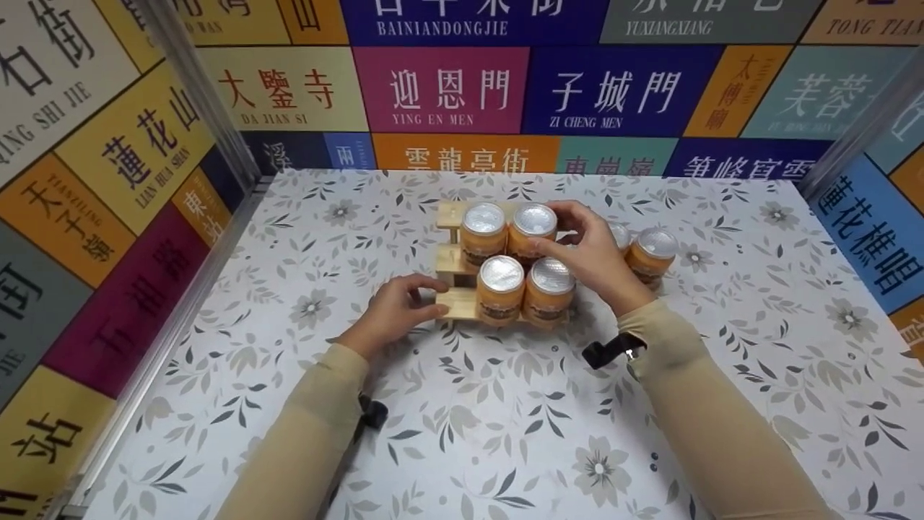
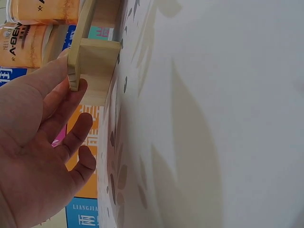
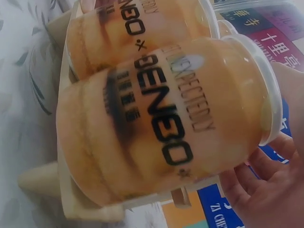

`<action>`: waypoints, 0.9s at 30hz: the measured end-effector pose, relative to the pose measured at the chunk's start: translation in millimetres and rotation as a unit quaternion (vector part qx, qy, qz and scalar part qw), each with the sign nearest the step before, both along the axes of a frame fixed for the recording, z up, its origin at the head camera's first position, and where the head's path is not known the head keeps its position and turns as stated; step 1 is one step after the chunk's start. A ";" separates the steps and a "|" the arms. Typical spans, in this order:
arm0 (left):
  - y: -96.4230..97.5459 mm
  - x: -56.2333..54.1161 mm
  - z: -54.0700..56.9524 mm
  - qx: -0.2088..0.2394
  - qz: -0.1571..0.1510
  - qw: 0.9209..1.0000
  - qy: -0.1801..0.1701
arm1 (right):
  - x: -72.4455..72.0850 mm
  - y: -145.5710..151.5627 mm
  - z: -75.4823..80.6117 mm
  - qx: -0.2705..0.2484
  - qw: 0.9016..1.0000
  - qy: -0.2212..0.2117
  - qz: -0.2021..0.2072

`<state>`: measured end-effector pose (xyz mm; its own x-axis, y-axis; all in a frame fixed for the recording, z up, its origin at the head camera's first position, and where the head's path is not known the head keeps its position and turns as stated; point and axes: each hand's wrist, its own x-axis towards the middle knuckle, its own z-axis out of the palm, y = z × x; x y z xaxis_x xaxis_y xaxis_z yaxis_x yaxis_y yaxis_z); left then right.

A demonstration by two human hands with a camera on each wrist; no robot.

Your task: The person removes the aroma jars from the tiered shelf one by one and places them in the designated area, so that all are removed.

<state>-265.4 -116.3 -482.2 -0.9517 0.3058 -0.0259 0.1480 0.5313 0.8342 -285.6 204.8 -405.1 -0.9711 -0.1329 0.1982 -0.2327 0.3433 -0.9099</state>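
Observation:
A three-tier wooden display stand [image 1: 458, 305] holds orange jars with silver lids. My left hand [image 1: 393, 310] pinches the left end of its lowest step; the left wrist view shows the thumb and a finger on the step's edge [image 2: 74, 71], the other fingers loosely bent. My right hand [image 1: 595, 256] grips the right jar [image 1: 533, 224] of the rear pair, thumb in front and fingers behind. Beside it stands the rear left jar [image 1: 484, 231]. Two more jars, left [image 1: 500, 292] and right [image 1: 551, 292], stand on the lowest step. In the right wrist view, a printed jar [image 3: 156, 118] fills the foreground.
Right of the stand, another jar [image 1: 652, 254] is on the table with a second one [image 1: 619, 235] partly hidden behind my right hand. A floral cloth [image 1: 505, 433] covers the table. Walls of colourful sign panels [image 1: 440, 90] enclose the back and sides.

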 end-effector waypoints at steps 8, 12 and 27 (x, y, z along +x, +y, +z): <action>-0.9 0.4 0.1 -0.015 -0.002 1.000 0.000 | 3.3 -3.4 -1.6 -0.081 0.996 -0.022 -0.015; -0.3 -0.3 1.3 -0.014 -0.001 1.000 -0.005 | 4.2 -2.4 -0.4 -0.105 0.994 -0.015 -0.018; 0.9 -0.8 1.1 -0.006 -0.001 1.000 -0.008 | 12.0 4.2 21.9 -0.174 0.984 0.028 -0.023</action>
<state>-266.2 -115.4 -481.2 -0.9506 0.3072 -0.0441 0.1365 0.5416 0.8295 -273.6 209.0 -383.2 -0.9608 -0.0033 0.2771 -0.2771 0.0256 -0.9605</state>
